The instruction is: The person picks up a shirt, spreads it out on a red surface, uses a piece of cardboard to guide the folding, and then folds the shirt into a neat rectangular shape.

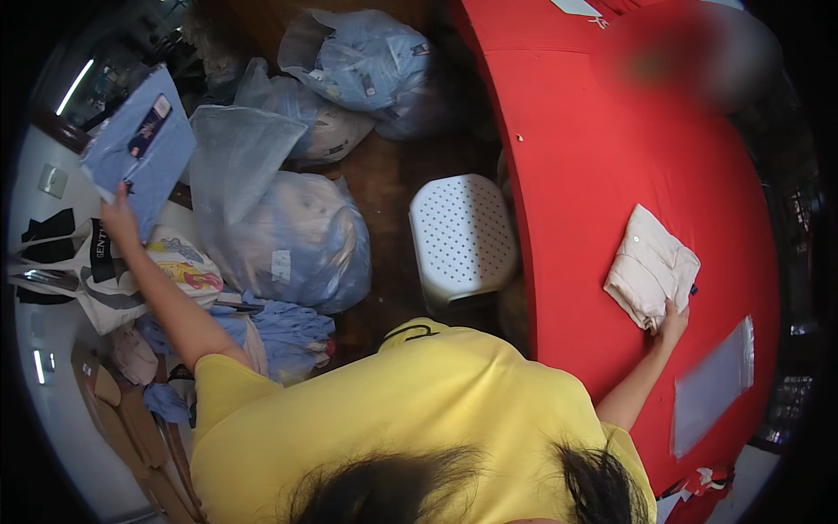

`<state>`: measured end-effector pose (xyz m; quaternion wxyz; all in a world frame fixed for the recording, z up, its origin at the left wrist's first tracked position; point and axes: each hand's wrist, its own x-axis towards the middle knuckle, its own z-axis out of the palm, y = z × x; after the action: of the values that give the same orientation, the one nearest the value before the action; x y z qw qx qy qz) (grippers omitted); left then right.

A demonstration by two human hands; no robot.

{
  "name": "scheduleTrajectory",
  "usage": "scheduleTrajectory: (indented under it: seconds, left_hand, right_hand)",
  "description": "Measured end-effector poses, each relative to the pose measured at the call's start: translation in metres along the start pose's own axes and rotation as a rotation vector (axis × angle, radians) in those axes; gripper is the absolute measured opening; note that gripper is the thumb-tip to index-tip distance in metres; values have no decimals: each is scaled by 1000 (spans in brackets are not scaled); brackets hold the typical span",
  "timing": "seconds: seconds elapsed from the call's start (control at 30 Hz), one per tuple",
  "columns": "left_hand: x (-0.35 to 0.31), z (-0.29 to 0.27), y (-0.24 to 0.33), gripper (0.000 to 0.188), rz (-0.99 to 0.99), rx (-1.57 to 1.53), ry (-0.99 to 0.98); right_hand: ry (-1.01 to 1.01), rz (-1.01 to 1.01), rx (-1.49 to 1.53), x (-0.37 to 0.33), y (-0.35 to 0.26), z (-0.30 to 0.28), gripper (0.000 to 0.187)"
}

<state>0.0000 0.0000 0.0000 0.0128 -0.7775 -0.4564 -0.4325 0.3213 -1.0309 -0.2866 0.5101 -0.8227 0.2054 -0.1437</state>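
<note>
On red table (576, 175), between side edges, noted folded beige garment (646, 262) with right hand (671, 324) at near corner, of uncertain grip, and left hand (122, 220), well apart, clamped on blue garment (155, 144); judged liable to unfold if dragged one-cornered.

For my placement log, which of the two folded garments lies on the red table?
The beige garment, with the right hand at its lower edge; the blue garment is raised in the left hand.
</note>
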Motion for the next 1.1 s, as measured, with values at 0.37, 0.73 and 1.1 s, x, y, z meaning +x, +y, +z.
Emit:
scheduleTrajectory:
  seconds: [0.37,0.73,1.1]
  left_hand:
    - [-104,-15,241,25,444,-314,-896]
    - [-292,2,422,28,1358,-211,-1324]
    - [-89,184,280,40,695,114,-811]
  right_hand:
    - [-245,-558,-193,-121,-238,89,65]
    - [-1263,-1070,-606,-207,-358,210,48]
    - [-1012,-945,-282,-174,-371,302,23]
